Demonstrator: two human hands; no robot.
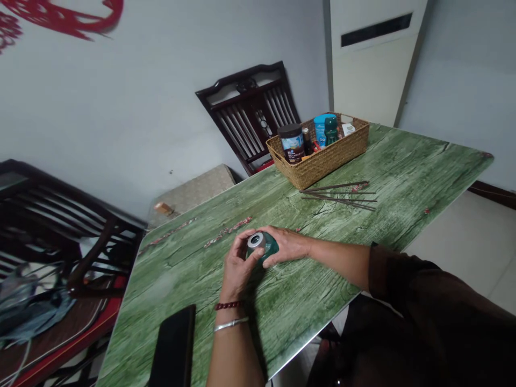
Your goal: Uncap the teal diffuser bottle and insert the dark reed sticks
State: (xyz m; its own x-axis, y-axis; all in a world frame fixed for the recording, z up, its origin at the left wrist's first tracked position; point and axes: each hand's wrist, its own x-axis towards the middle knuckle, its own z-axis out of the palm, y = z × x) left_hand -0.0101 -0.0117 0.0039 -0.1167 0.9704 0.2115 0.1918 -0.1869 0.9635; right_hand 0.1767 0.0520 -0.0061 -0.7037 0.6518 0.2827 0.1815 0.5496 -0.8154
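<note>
A small teal glass bottle [271, 245] with a silver ring-shaped collar around its round opening is on the green table, near the middle of the view. My left hand [237, 266] wraps the bottle from the left, its thumb against the collar. From the right, my right hand [287, 244] closes around the glass, with its fingers behind the bottle. The opening faces up toward me, and the base is mostly hidden by my hands. Several thin dark sticks [341, 195] lie loosely crossed on the table, beyond my right forearm.
A woven basket [322, 167] holding jars and bottles stands at the far side of the green table [193, 285]. A black phone-like slab [173, 346] lies at the near left. Dark wooden chairs [252, 110] stand behind and left of the table.
</note>
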